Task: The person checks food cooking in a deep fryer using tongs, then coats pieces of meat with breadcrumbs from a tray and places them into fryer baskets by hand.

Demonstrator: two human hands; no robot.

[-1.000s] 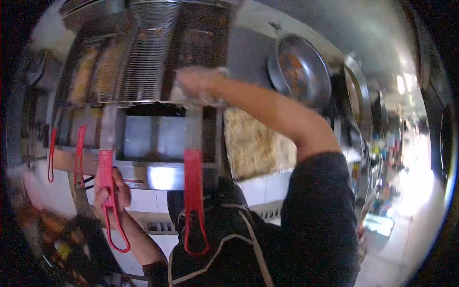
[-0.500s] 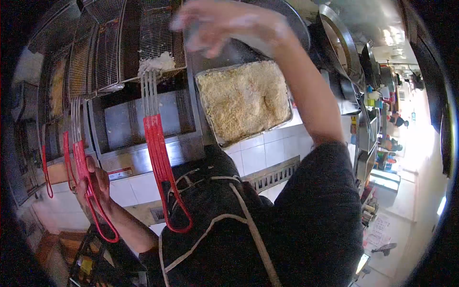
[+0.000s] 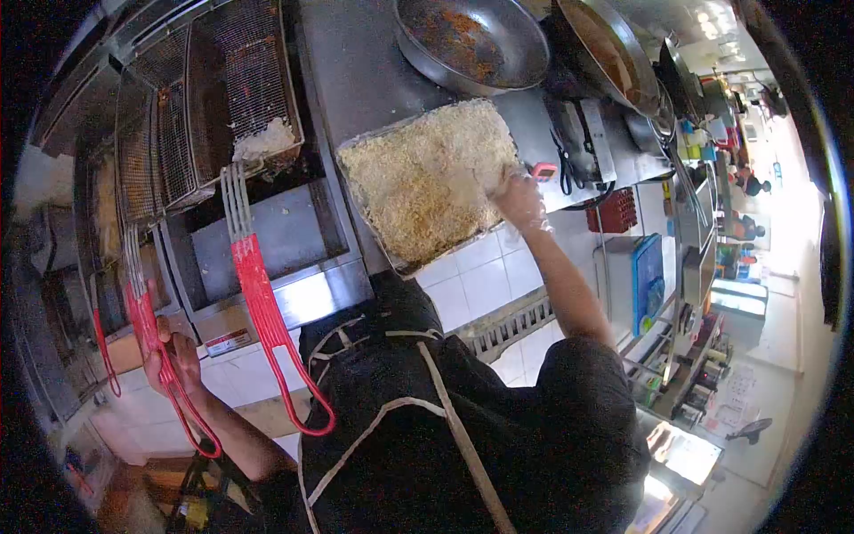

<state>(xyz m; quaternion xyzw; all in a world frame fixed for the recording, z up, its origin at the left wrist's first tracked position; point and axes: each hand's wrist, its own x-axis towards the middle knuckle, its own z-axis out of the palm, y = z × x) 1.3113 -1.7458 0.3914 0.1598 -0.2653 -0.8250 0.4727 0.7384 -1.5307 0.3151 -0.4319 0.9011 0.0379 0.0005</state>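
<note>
My left hand (image 3: 181, 358) is wrapped round the red handle (image 3: 145, 325) of a fryer basket at the left. My right hand (image 3: 520, 203), in a clear plastic glove, is at the right edge of a metal tray of pale breadcrumbs (image 3: 427, 182). Its fingers are blurred against the crumbs, so I cannot see what they hold. Left of the tray, another wire fryer basket (image 3: 253, 71) has a white, crumb-coated clump (image 3: 265, 141) at its near end. That basket's red handle (image 3: 265, 298) points towards me, untouched.
A dark frying pan (image 3: 471, 49) with orange-brown residue stands behind the tray. Further right are a large pan of brown contents (image 3: 614, 67) and a small red device (image 3: 543, 171). The fryer's metal front (image 3: 311, 294) runs close before my body.
My right hand has come down from above the fryer baskets to the right side of the breadcrumb tray. My left hand stays on the red handle. The camera view has shifted somewhat.
</note>
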